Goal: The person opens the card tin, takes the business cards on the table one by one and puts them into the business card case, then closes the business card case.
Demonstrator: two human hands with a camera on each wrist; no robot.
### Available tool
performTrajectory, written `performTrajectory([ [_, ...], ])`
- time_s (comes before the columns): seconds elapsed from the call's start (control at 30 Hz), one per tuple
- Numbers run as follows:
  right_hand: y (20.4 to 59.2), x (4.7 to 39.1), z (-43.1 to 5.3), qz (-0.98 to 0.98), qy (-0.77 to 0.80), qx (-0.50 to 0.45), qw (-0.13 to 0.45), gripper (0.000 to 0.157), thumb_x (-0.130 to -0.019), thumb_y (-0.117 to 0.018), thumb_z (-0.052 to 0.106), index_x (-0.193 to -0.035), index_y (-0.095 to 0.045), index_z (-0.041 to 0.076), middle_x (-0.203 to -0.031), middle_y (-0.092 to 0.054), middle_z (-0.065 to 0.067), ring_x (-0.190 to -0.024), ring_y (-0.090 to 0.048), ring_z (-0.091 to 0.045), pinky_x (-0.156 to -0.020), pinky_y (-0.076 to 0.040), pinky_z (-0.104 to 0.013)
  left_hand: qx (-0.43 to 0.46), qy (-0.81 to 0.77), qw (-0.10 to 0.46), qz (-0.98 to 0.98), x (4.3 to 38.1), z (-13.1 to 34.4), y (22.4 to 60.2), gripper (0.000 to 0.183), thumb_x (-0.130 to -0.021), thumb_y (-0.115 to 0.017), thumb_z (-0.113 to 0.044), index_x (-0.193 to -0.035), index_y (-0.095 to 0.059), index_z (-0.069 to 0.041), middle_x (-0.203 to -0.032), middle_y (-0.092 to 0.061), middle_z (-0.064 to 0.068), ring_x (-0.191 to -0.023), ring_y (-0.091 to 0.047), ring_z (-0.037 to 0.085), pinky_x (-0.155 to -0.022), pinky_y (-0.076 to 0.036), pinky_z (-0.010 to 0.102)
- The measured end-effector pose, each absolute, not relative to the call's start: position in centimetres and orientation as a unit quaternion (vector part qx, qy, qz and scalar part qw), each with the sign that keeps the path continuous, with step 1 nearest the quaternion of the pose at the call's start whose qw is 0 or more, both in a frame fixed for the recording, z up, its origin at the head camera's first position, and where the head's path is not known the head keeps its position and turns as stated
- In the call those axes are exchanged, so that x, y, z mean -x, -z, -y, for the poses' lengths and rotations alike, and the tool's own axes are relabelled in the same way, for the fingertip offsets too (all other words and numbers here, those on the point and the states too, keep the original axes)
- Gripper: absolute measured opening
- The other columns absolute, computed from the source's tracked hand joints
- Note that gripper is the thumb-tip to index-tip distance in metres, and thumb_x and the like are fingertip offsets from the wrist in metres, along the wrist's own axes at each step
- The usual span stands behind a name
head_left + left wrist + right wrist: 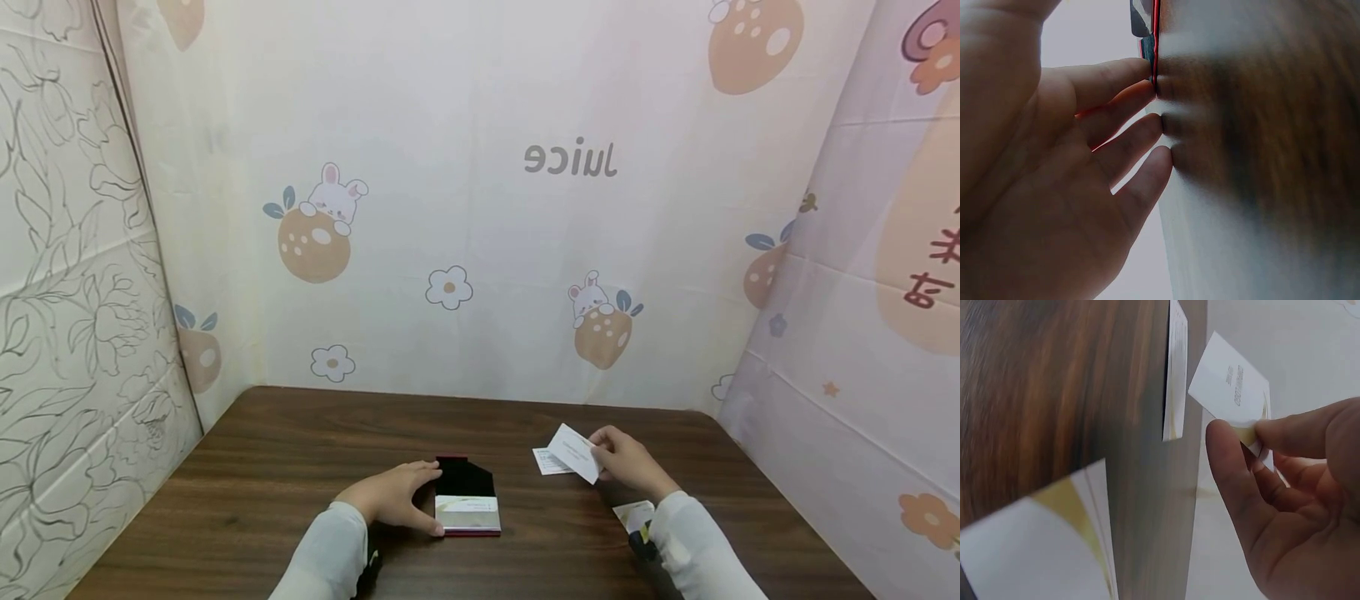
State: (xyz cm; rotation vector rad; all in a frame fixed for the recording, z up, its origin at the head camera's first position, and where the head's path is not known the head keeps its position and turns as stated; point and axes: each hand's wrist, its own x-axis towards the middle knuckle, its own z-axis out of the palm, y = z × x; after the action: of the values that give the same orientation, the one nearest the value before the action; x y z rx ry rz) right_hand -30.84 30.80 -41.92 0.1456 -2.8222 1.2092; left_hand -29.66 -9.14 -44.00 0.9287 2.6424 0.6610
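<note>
A business card (573, 454), white with a gold curve along one edge, is pinched between the thumb and fingers of my right hand (630, 460). It is tilted above another white business card (546, 462) lying on the table. My left hand (393, 495) rests at the left side of an open black card case (465, 477) with red edges. Its thumb and index fingertip touch the case, and the other fingertips meet the table in the left wrist view. Several cards may lie in the case; a pale card (467, 505) shows on top.
Near my right wrist lies a further white and gold card (1035, 550), partly hidden by the sleeve in the head view. The dark wooden table (300, 433) ends at a printed curtain (465, 208) behind, with curtains on both sides too.
</note>
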Motion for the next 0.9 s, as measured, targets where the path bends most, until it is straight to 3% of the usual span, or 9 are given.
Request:
performTrajectory([
  [0.47, 41.7, 31.6, -28.0, 0.911, -0.401, -0.099, 0.022, 0.014, -0.092, -0.051, 0.005, -0.105, -0.057, 0.006, -0.091, -0.060, -0.011, -0.078, -0.058, -0.020, -0.063, -0.057, -0.040, -0.324, -0.221, 0.125, -0.911, 29.8, 9.0, 44.0, 0.091, -0.071, -0.070, -0.059, -0.141, -0.039, -0.010, -0.148, -0.033, 0.010, -0.134, -0.027, 0.028, -0.105, -0.032, 0.054],
  [0.9, 41.6, 31.8, -22.9, 0.909, -0.393, -0.138, -0.024, 0.011, -0.092, -0.054, 0.011, -0.101, -0.060, 0.014, -0.092, -0.058, -0.006, -0.081, -0.055, -0.019, -0.064, -0.056, -0.038, -0.317, -0.220, 0.128, -0.913, 29.5, 8.9, 43.8, 0.090, -0.071, -0.070, -0.058, -0.141, -0.040, -0.010, -0.148, -0.034, 0.009, -0.134, -0.027, 0.028, -0.105, -0.031, 0.054],
])
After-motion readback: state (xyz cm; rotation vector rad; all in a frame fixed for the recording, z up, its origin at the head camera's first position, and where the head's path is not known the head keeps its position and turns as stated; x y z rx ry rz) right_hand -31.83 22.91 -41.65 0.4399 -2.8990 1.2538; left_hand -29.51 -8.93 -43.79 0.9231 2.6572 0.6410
